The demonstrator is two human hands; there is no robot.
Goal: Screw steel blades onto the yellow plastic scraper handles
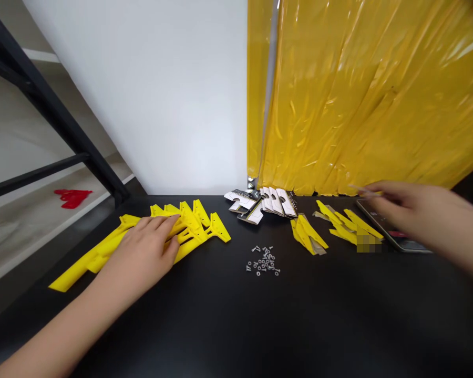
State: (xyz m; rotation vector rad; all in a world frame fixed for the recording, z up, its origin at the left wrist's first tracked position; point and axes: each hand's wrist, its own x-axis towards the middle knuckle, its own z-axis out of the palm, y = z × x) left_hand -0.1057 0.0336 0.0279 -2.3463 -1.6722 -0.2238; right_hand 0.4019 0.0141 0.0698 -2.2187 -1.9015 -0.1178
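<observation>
My left hand (pixel 150 252) lies over a pile of long yellow plastic parts (pixel 74 265) at the left of the black table, its fingers bent round the upper part of the pile. Over a dark tablet-like device (pixel 404 236) at the right, my right hand (pixel 398 202) pinches a thin pale piece (pixel 360 190), blurred at the fingertips. Smaller yellow pieces (pixel 309 233) with grey-brown strips lie between the hands, and more yellow pieces (pixel 349 223) lie beside the device.
Small metal screws and nuts (pixel 266 262) are scattered at mid-table (pixel 260 325). Behind them lie white and black printed cards (pixel 274 202). A white panel (pixel 161 94) and yellow plastic sheeting (pixel 358 94) stand behind. A black frame (pixel 63 115) and a shelf with a red item (pixel 73 198) are left.
</observation>
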